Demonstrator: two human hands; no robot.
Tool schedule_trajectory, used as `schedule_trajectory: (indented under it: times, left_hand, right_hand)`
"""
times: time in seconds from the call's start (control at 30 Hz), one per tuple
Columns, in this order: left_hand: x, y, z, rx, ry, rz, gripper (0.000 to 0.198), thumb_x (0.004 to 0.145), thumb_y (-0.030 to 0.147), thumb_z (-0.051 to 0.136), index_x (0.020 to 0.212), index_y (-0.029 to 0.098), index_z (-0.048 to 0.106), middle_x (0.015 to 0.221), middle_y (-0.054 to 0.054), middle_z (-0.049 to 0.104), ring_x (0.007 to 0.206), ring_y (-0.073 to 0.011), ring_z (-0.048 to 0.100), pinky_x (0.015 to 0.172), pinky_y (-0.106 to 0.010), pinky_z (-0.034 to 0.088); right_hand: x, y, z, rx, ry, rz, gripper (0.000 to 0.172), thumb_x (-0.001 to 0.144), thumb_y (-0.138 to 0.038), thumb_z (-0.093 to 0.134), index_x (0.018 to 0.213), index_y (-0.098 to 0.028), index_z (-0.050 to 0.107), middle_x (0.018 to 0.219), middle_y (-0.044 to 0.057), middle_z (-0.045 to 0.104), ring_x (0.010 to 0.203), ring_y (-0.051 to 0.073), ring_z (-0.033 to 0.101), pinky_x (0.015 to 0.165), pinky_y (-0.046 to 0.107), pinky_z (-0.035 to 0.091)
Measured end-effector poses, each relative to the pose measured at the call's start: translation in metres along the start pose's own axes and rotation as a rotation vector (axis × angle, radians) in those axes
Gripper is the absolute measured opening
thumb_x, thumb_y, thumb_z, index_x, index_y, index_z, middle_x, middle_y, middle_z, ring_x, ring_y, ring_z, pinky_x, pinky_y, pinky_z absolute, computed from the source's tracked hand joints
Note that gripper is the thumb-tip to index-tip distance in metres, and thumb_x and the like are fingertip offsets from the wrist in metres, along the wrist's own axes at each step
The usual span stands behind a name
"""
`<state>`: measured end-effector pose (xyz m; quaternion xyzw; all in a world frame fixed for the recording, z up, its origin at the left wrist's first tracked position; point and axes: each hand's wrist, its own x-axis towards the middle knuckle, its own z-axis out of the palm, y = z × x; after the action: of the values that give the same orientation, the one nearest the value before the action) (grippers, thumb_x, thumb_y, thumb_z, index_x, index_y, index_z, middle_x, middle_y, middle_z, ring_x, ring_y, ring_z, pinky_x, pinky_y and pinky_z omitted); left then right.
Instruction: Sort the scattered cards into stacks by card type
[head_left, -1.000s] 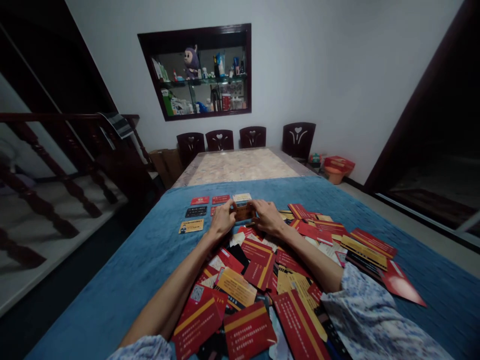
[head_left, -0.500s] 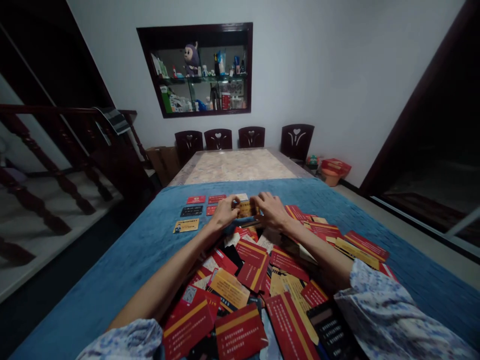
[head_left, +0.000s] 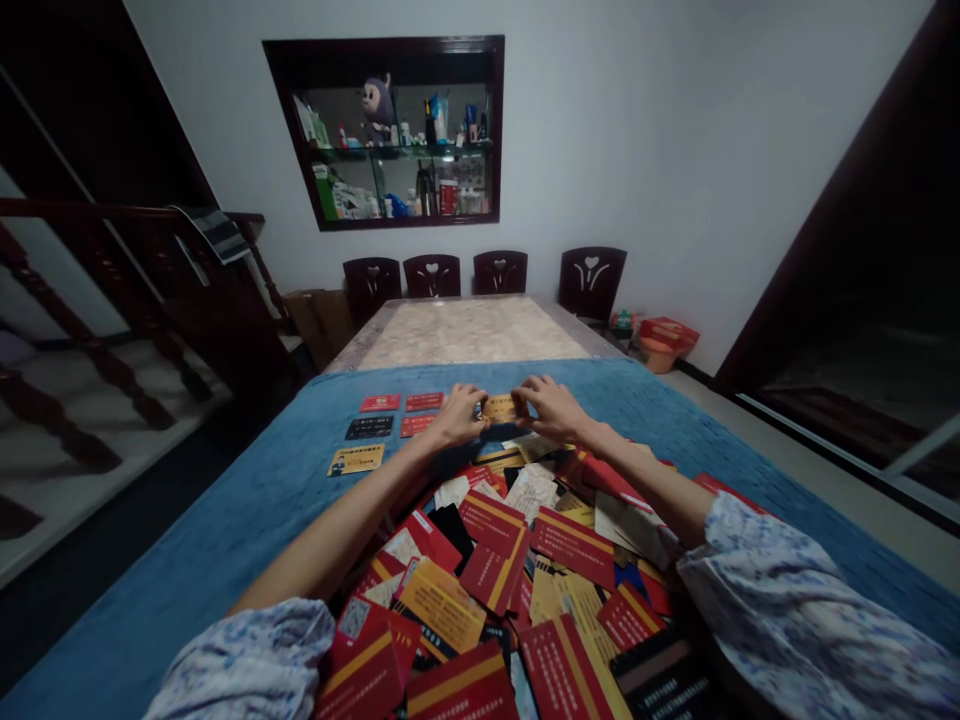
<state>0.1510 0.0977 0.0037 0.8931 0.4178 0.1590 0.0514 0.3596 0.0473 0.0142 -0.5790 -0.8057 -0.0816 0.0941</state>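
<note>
A gold card (head_left: 499,409) is held at its two ends, just beyond the pile. My left hand (head_left: 460,414) pinches its left end, and my right hand (head_left: 551,407) has its thumb and fingers on the right end. Below my wrists spreads a heap of loose cards (head_left: 495,555), mostly red with gold stripes, some gold, black or white. Left of my left hand lie separate cards in rows: a red card (head_left: 380,403), a black card (head_left: 369,428), a gold card with a small figure (head_left: 356,460), and red ones partly behind my fingers.
A blue cloth (head_left: 247,500) covers the near part of the table; its far part has a marbled top (head_left: 480,330). Dark chairs (head_left: 500,274) stand behind it. A wooden railing (head_left: 82,400) runs along the left, and a shelf niche (head_left: 405,140) is set in the wall.
The gold card and both hands have shifted slightly away from the heap, and the card's face shows more clearly between my fingers. The camera view has moved a little.
</note>
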Motion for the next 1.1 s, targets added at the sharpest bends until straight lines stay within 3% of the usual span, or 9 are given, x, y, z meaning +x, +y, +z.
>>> schedule_trajectory:
  times: [0.33, 0.63, 0.9, 1.1]
  left_hand:
    - [0.037, -0.007, 0.013, 0.062, -0.097, -0.047, 0.036, 0.081, 0.035, 0.062, 0.114, 0.02, 0.065, 0.123, -0.01, 0.059, 0.121, -0.0315, 0.043, 0.095, -0.043, 0.042]
    - [0.067, -0.013, 0.028, 0.1, -0.183, -0.135, 0.041, 0.077, 0.034, 0.064, 0.117, 0.023, 0.066, 0.128, -0.008, 0.058, 0.123, -0.0314, 0.041, 0.097, -0.044, 0.042]
    - [0.083, -0.015, 0.037, 0.089, -0.19, -0.173, 0.039, 0.073, 0.03, 0.063, 0.111, 0.022, 0.068, 0.124, -0.008, 0.061, 0.122, -0.0318, 0.041, 0.095, -0.042, 0.043]
    - [0.089, -0.013, 0.037, 0.072, -0.217, -0.187, 0.039, 0.073, 0.031, 0.063, 0.111, 0.023, 0.068, 0.12, -0.008, 0.063, 0.123, -0.0325, 0.04, 0.099, -0.047, 0.041]
  right_hand:
    - [0.03, 0.031, 0.014, -0.009, -0.108, 0.012, 0.036, 0.082, -0.031, 0.067, 0.117, -0.023, 0.064, 0.127, 0.011, 0.057, 0.111, 0.03, 0.049, 0.078, 0.033, 0.043]
    - [0.054, 0.053, 0.037, 0.033, -0.156, 0.051, 0.038, 0.081, -0.026, 0.065, 0.12, -0.026, 0.065, 0.129, 0.008, 0.06, 0.112, 0.029, 0.052, 0.085, 0.034, 0.044]
    - [0.063, 0.07, 0.054, 0.043, -0.155, 0.017, 0.039, 0.082, -0.03, 0.064, 0.12, -0.024, 0.066, 0.126, 0.009, 0.063, 0.111, 0.028, 0.056, 0.093, 0.034, 0.041]
    - [0.07, 0.083, 0.064, 0.063, -0.144, -0.024, 0.037, 0.082, -0.031, 0.063, 0.117, -0.023, 0.068, 0.122, 0.009, 0.066, 0.108, 0.025, 0.058, 0.094, 0.031, 0.041]
